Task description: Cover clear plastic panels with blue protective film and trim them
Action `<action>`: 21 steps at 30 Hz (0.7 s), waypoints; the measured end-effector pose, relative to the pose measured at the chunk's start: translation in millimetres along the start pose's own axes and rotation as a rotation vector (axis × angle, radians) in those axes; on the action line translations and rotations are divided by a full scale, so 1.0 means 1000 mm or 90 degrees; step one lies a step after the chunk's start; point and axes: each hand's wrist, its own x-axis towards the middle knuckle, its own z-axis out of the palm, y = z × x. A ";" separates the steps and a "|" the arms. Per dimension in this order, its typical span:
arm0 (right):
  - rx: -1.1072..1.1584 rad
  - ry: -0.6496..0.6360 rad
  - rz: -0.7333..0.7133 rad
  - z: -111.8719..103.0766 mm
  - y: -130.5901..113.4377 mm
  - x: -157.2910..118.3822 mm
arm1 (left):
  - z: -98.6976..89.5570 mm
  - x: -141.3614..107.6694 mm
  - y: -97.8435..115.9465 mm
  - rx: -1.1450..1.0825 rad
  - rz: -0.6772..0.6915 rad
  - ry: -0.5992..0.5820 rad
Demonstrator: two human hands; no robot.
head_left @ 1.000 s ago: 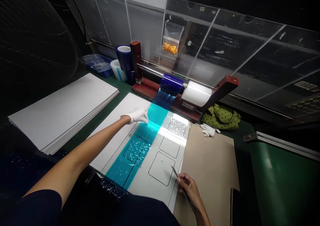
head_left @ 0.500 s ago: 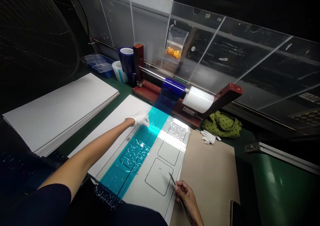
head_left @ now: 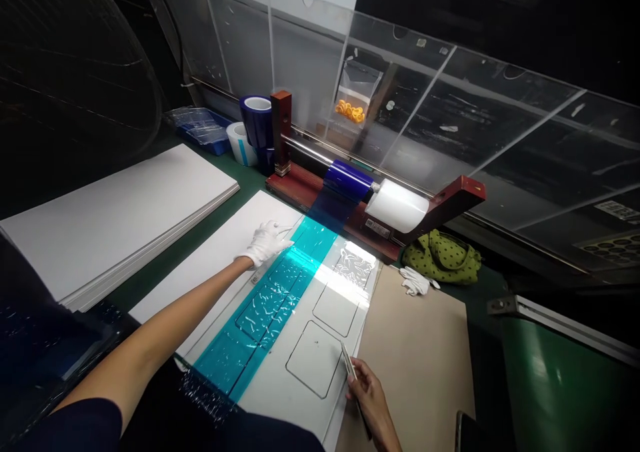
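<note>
Film strip (head_left: 273,299), blue, running lengthwise past nearer left hand (head_left: 265,243), rightward of its spread fingers; right hand (head_left: 369,393) pinching slim knife (head_left: 348,361).

- Small pale rectangular label (head_left: 377,228) on dark-red wooden roll stand (head_left: 357,221): print illegible.
- White rectangular label (head_left: 619,209), far right, on or behind clear plastic panel (head_left: 425,109): illegible.
- Small dark mark (head_left: 255,279) on black-outlined white flat sheet (head_left: 314,362): illegible.

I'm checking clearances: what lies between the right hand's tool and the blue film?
The head view shows white panel with one outlined square between the tool and the blue film.
</note>
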 end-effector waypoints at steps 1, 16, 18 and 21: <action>-0.019 0.001 -0.020 0.003 0.000 -0.001 | -0.002 -0.012 -0.005 0.016 -0.018 0.022; -0.964 -0.265 -0.434 0.161 -0.054 -0.025 | 0.007 -0.278 -0.047 0.120 -0.114 -0.012; -1.015 -0.279 -0.459 0.183 -0.058 -0.020 | 0.015 -0.284 -0.049 0.121 -0.120 -0.021; -1.052 -0.294 -0.488 0.208 -0.063 -0.013 | 0.024 -0.286 -0.055 0.120 -0.133 -0.027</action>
